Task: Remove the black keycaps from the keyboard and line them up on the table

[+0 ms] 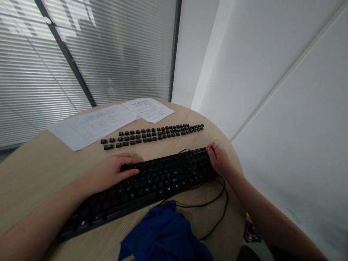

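A black keyboard (152,181) lies at a slant on the wooden table, its keys partly removed or dark near the upper edge. My left hand (119,170) rests over its upper left part, thumb on the keys and fingers apart along the back edge. At the far right end, my right hand (217,156) is closed with a small wire tool (216,141) between thumb and fingers, beside the keyboard's corner. Behind the keyboard, loose black keycaps (154,134) stand in rows.
A crumpled blue cloth (165,233) lies at the table's near edge. The black cable (225,203) loops right of it. Two printed papers (95,125) (149,109) lie at the back left of the round table (24,166). A white wall rises at the right.
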Demonstrator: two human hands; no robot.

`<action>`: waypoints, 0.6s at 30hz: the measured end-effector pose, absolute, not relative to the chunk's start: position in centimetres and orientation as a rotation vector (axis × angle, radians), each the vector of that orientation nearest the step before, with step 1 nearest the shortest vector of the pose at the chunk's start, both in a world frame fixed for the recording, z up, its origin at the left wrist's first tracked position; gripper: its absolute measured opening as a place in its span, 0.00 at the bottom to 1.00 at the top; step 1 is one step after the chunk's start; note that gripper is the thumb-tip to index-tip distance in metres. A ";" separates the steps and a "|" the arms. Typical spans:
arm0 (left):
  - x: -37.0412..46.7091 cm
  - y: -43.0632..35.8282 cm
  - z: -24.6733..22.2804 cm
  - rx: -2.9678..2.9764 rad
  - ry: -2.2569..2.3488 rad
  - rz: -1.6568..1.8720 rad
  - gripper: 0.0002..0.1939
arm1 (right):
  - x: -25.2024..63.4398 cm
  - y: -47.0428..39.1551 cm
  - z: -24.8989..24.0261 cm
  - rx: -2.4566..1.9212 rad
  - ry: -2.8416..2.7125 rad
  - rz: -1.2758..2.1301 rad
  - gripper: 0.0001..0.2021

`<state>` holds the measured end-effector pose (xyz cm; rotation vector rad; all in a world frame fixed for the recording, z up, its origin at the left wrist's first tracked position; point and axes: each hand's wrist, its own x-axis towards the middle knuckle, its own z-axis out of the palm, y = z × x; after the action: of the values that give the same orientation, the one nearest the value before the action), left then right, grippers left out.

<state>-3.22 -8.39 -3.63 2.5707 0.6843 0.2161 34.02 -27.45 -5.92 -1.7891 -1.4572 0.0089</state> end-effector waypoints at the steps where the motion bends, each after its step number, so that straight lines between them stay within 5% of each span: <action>1: -3.2 -8.4 -3.6 2.566 0.687 0.219 0.22 | 33.9 -27.5 -6.0 -1.780 -1.480 0.012 0.10; 18: -3.2 -8.5 -3.3 2.561 0.737 0.229 0.22 | 33.9 -27.4 -6.7 -1.707 -1.305 0.016 0.10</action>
<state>-3.15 -8.54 -3.30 2.5609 0.7369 0.2292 33.94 -27.41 -6.74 -1.7074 -1.3047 0.0163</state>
